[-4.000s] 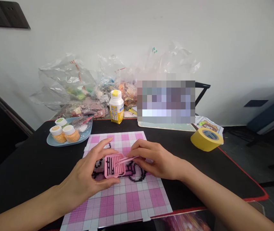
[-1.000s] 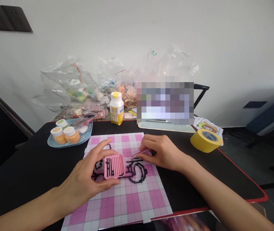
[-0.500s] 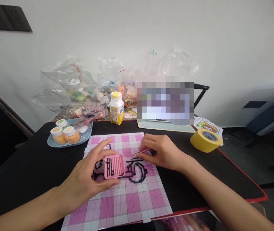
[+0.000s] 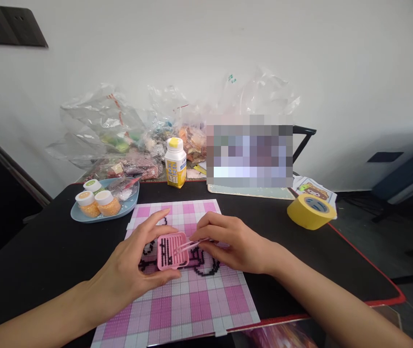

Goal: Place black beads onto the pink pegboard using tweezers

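Note:
Between thumb and fingers, my left hand grips a small pink ridged tray with black beads lined up in its grooves. The tray is held over a pink-and-white checked pegboard. In my right hand is a pair of pink tweezers, whose tips reach over the grooves of the tray. Whether a bead sits between the tips is too small to tell. A line pattern of black beads lies on the board, partly covered by both hands and the tray.
A blue plate with small bead jars stands at the left. Behind the board are a yellow-and-white bottle, plastic bags and a blurred-out screen. A roll of yellow tape lies at the right.
My right hand has moved left and slightly down, carrying the tweezers from above the board to the tray. My left hand and the tray have stayed in place.

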A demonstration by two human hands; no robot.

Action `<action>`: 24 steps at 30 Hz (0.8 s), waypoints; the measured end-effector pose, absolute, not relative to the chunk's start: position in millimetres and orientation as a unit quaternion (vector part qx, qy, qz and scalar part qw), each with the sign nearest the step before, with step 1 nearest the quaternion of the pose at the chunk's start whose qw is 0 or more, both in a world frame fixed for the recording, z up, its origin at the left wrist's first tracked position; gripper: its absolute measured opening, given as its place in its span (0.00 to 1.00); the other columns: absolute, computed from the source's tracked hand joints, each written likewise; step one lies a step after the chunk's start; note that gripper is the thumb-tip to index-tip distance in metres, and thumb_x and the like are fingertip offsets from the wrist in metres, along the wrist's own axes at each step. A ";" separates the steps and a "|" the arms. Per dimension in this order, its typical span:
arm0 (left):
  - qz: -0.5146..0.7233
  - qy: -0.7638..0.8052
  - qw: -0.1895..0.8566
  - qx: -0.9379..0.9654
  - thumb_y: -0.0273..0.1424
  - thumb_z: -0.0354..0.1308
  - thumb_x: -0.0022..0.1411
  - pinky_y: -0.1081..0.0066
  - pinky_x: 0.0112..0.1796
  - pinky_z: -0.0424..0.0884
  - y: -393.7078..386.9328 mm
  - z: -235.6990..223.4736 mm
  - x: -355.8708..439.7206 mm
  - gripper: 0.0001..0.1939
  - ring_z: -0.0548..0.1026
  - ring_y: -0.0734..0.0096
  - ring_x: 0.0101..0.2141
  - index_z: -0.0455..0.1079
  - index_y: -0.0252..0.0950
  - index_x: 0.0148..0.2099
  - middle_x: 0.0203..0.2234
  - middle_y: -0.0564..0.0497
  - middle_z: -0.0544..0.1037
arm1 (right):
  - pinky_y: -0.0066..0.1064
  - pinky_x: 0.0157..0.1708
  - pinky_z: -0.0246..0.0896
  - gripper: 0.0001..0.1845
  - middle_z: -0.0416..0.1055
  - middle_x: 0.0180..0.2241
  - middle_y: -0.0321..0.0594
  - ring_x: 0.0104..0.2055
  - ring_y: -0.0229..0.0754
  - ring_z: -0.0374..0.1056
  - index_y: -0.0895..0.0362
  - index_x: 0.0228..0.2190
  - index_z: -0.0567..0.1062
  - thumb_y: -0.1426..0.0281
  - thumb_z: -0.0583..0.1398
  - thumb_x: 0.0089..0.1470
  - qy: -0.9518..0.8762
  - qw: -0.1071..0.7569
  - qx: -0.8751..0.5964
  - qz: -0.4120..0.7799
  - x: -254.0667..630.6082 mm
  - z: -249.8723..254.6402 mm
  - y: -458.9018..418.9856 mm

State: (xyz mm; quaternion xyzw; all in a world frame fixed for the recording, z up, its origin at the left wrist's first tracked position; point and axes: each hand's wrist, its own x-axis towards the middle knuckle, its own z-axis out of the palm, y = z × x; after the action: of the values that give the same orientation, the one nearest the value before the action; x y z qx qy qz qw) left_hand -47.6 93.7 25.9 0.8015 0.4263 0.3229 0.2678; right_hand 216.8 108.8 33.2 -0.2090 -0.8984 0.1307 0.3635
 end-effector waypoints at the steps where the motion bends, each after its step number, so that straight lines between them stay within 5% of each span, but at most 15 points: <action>1: 0.324 0.425 0.267 0.802 0.54 0.66 0.59 0.61 0.43 0.80 94.0 25.6 -47.7 0.43 0.82 0.53 0.50 0.51 0.62 0.70 0.51 0.53 0.83 | 0.31 0.38 0.73 0.09 0.72 0.39 0.46 0.38 0.39 0.71 0.61 0.45 0.76 0.74 0.55 0.68 -0.900 0.360 -0.208 0.129 216.2 32.5 108.7; 24: 0.314 0.429 0.268 0.803 0.55 0.65 0.59 0.56 0.47 0.78 94.4 24.5 -48.0 0.43 0.82 0.52 0.49 0.50 0.60 0.70 0.52 0.51 0.82 | 0.31 0.36 0.73 0.11 0.73 0.38 0.45 0.37 0.39 0.71 0.60 0.44 0.75 0.71 0.53 0.70 -0.904 0.350 -0.219 0.108 213.5 31.4 107.0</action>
State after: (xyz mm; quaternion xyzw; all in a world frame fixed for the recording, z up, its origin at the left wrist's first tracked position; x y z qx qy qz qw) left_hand -48.0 94.4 24.5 0.8034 0.4289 0.3144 0.2679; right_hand 213.5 107.0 31.4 -0.2194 -0.9043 0.1083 0.3498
